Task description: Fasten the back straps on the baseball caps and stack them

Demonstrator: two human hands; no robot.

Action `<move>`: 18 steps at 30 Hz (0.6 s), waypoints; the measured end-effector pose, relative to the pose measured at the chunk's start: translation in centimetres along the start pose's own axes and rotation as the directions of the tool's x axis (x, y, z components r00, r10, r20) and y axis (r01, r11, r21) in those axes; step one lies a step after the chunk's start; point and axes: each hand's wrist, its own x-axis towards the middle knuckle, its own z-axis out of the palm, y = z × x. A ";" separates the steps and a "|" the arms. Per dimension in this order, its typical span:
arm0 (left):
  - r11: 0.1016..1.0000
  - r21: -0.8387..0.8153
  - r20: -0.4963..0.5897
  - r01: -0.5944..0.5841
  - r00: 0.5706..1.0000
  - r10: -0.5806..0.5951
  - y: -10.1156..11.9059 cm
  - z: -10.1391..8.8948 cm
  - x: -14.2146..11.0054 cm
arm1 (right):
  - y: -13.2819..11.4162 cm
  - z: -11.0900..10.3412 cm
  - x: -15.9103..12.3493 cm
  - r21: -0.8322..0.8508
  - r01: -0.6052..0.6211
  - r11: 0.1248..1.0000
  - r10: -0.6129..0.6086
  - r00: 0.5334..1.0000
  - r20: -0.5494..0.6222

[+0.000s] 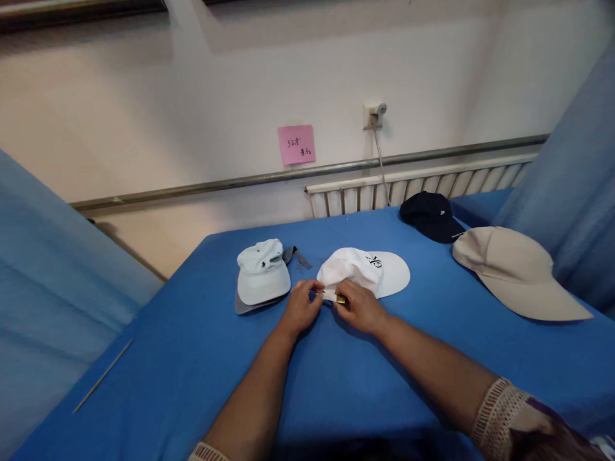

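A white baseball cap (350,267) with black letters on its front lies on the blue cloth, its brim pointing right. Both hands are at the back strap (330,296) of this cap. My left hand (303,306) pinches the strap's left end between thumb and fingers. At the other side, my right hand (359,307) is closed on the strap close to a brass-coloured buckle (341,299). Part of the strap is hidden behind the fingers. Just left of my hands, a pale blue cap (262,262) rests on top of a grey cap (244,306), whose strap sticks out behind.
A beige cap (509,262) and a dark navy cap (426,211) lie to the right on the blue-covered table (192,378). A thin stick (103,376) lies near the left edge. Behind are a radiator (353,198), a rail (230,184) and a plugged-in socket (372,117). Blue curtains (48,307) hang on both sides.
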 end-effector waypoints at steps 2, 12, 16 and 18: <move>0.990 0.125 -0.054 0.062 0.997 -0.056 -0.6 -0.8 0.2 | -0.5 -0.4 -0.2 0.000 0.053 0.999 -0.053 0.999 -0.004; 0.999 0.043 0.134 0.030 0.990 -0.035 1.2 1.0 -0.8 | 7.4 -6.8 0.9 0.335 -0.620 0.709 0.692 0.522 -0.498; 0.987 -0.158 0.100 0.021 0.995 -0.005 0.4 2.2 -0.6 | 10.9 -7.8 0.4 0.684 -0.622 0.382 0.910 0.383 -0.160; 0.961 -0.272 0.017 0.055 0.998 -0.053 -0.4 2.1 -0.1 | 11.2 -7.4 0.3 0.771 -0.564 0.297 0.901 0.433 -0.031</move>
